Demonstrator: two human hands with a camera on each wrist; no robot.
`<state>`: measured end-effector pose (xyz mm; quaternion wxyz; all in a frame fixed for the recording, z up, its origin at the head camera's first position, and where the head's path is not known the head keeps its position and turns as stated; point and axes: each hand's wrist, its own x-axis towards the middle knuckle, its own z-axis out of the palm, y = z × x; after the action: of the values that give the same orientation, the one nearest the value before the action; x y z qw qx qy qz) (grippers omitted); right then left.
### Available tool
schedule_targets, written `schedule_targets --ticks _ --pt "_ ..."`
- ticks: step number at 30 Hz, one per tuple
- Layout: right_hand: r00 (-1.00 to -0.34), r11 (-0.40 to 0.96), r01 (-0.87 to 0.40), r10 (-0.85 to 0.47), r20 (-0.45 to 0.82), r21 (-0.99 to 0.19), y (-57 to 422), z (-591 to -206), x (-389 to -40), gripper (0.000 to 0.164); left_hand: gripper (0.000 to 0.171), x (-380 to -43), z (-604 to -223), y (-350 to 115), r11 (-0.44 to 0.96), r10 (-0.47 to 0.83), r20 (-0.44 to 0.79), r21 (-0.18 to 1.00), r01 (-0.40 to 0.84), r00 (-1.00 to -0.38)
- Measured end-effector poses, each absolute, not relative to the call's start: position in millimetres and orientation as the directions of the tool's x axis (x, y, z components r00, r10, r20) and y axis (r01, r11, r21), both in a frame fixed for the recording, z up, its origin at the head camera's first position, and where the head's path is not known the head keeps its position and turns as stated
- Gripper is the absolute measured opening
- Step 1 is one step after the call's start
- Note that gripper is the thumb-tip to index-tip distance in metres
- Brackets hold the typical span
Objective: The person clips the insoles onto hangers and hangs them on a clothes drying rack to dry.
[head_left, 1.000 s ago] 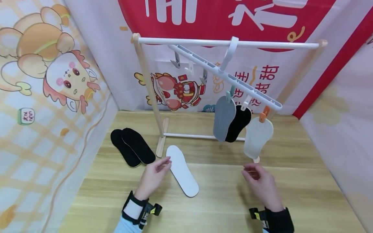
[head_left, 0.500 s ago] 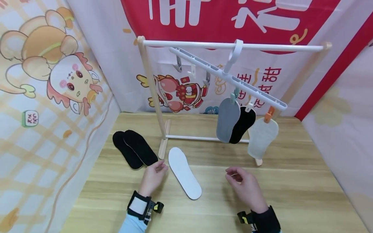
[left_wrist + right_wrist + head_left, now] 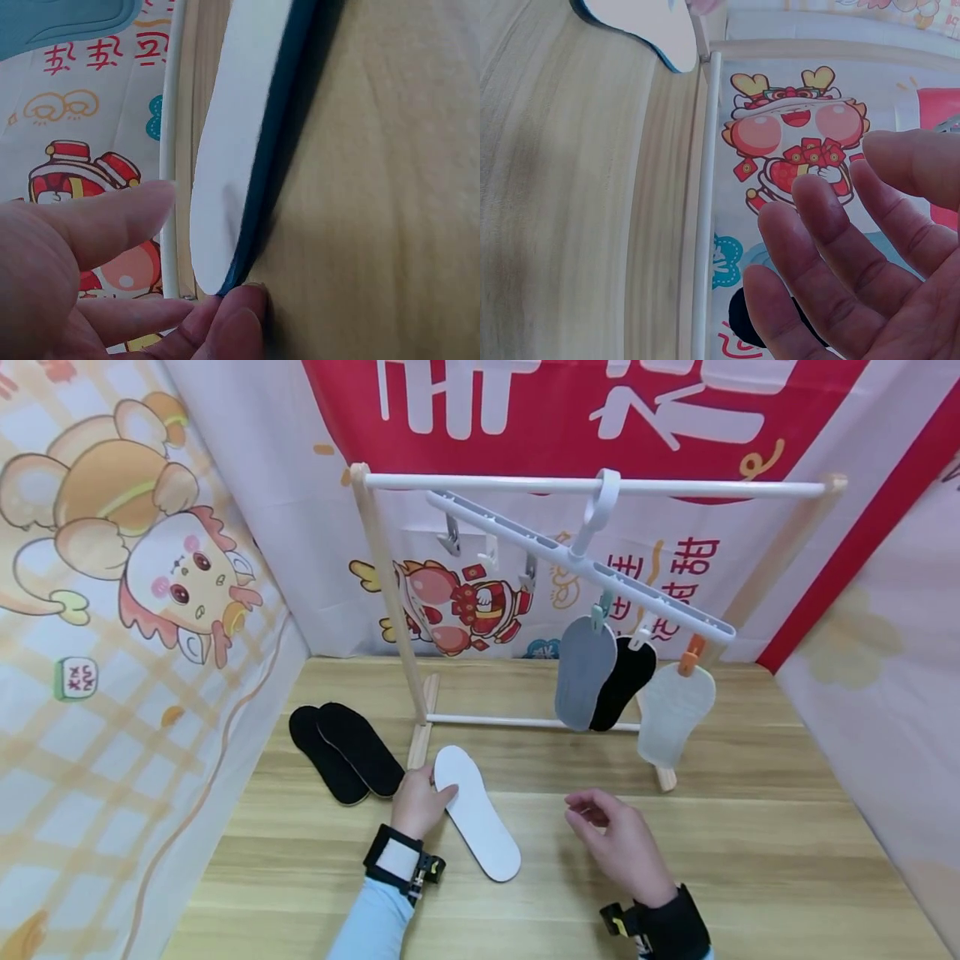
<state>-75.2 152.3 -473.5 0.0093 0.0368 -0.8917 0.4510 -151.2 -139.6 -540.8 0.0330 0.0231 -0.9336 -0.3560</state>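
Note:
A white insole (image 3: 480,818) lies on the table, and its dark underside edge shows in the left wrist view. My left hand (image 3: 418,803) is at its far end. In the left wrist view the fingertips (image 3: 244,307) touch the edge at the insole's tip (image 3: 214,262), while the thumb stands apart from its white face. To the right of the insole, my right hand (image 3: 618,843) hovers over the table, fingers loosely bent and holding nothing. Two black insoles (image 3: 356,752) overlap on the table, left of my left hand.
A rack (image 3: 487,483) carries a clip hanger (image 3: 585,564), tilted down to the right. Clips hold a grey insole (image 3: 585,677), a black insole (image 3: 626,681) and a whitish insole (image 3: 675,710). Several bare clips (image 3: 489,552) hang at its left. Printed cloth (image 3: 225,410) surrounds the table.
My left hand has moved right, from beside the black insoles to the white insole's far end. My right hand has moved left, away from below the hanging whitish insole.

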Motion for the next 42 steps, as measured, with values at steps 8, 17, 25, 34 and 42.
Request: schedule_targets --ticks 8,17,25,34,42 --pt "-0.998 0.601 -0.057 -0.051 0.033 -0.798 153.4 -472.1 -75.5 0.014 0.038 -159.7 -542.7 -120.6 0.791 -0.019 0.038 0.612 0.009 -0.999" --pt "-0.998 0.594 -0.058 -0.053 0.033 -0.802 155.7 -470.9 -77.9 0.015 0.056 -169.6 -537.8 -112.6 0.742 -0.008 -0.097 0.667 -0.071 -0.995" --pt "-0.997 0.587 -0.066 -0.059 0.039 -0.807 160.5 -467.9 -79.2 0.014 0.028 -166.0 -527.8 -109.6 0.619 0.009 -0.143 0.778 -0.107 -0.990" --pt "-0.973 0.565 -0.220 -0.070 0.219 -0.795 159.3 -432.0 -102.0 0.019 0.025 -166.4 -488.9 -111.3 0.421 -0.046 -0.024 0.906 -0.041 -0.999" --pt "-0.930 0.484 -0.357 -0.099 0.355 -0.799 146.0 -381.0 -136.0 0.029 0.024 -169.5 -454.1 -115.3 0.289 -0.071 0.064 0.956 0.041 -0.995"
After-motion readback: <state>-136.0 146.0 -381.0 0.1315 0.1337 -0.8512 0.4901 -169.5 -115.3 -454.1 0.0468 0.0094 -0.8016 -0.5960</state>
